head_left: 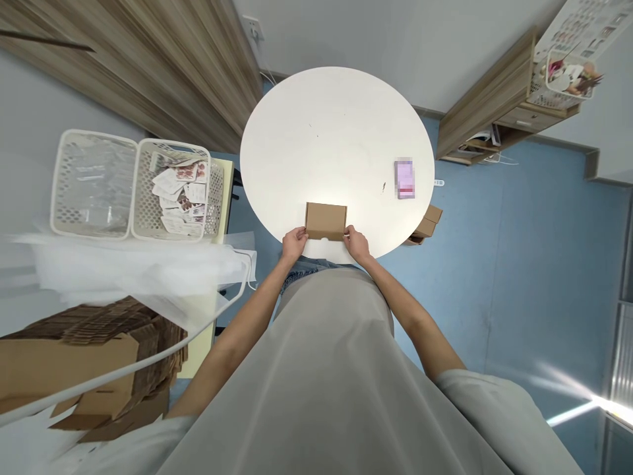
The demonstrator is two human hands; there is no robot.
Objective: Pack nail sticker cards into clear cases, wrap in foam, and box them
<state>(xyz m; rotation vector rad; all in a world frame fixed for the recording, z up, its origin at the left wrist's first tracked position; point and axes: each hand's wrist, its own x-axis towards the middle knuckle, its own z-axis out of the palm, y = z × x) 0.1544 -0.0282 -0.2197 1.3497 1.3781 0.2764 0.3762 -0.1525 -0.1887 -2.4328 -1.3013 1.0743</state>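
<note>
A small brown cardboard box (325, 220) lies on the near edge of a round white table (336, 132). My left hand (295, 243) grips its left near corner with curled fingers. At the box's right near corner, my right hand (356, 243) pinches it the same way. Both hands sit at the table's rim just in front of my body.
A small pink and white packet (404, 178) lies on the table's right side. Two white baskets (133, 186) stand at left, one with printed cards. Flat cardboard blanks (99, 356) are stacked at lower left. More small boxes (426, 225) sit below the table's right edge.
</note>
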